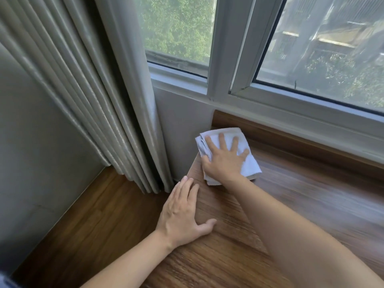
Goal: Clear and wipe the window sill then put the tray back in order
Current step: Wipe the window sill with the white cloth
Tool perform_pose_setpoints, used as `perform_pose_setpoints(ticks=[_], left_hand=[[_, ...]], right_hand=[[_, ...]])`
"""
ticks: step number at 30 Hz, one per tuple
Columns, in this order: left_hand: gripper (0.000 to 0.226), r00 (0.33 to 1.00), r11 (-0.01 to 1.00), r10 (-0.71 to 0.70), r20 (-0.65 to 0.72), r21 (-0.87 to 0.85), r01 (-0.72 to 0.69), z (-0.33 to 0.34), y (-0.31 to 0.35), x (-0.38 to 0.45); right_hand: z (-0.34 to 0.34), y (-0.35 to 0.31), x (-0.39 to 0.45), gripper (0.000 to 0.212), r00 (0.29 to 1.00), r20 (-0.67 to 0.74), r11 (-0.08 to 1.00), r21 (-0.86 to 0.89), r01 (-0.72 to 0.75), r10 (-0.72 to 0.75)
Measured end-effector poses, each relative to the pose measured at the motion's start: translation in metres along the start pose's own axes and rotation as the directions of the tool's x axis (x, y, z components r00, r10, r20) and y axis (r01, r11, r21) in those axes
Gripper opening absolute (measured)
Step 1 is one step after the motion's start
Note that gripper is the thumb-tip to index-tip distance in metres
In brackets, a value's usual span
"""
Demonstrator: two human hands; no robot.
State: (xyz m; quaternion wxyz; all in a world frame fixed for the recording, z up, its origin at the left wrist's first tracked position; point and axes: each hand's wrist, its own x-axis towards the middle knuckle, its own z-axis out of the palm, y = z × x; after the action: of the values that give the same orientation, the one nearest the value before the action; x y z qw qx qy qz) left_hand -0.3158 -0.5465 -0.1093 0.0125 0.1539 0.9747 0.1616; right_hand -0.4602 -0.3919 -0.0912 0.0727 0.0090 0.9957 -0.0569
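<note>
Wooden sill (291,194): folded white cloth (247,163) under right hand (222,161).

Window sill (291,204): wood-grain surface, smooth, faint sheen noted toward its right edge. Cloth (247,161) at the sill's far left corner: white terry, soft, matt, folded. Curtain (87,100): grey pleated fabric, slight satin lustre; window frame (270,107): white, smooth, painted.

Grey pleated curtain (87,96) hangs bunched in the left corner, reaching the wood floor (87,221). White-framed sliding window (226,59) behind it, green trees (178,23) and some blurry buildings (324,38) outside.
</note>
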Motion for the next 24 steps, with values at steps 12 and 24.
perform_pose_setpoints(ticks=[12, 24], left_hand=[[0.117, 0.947, 0.991, 0.134, 0.293, -0.061, -0.121, -0.039, -0.066, -0.076], [0.127, 0.852, 0.999, 0.037, 0.522, -0.053, -0.011, -0.068, -0.091, -0.099]], right_hand=[[0.007, 0.026, -0.098, 0.071, 0.859, 0.039, 0.849, -0.133, 0.511, -0.51], [0.009, 0.02, -0.085, 0.071, 0.9, 0.089, 0.891, -0.133, 0.434, -0.426]])
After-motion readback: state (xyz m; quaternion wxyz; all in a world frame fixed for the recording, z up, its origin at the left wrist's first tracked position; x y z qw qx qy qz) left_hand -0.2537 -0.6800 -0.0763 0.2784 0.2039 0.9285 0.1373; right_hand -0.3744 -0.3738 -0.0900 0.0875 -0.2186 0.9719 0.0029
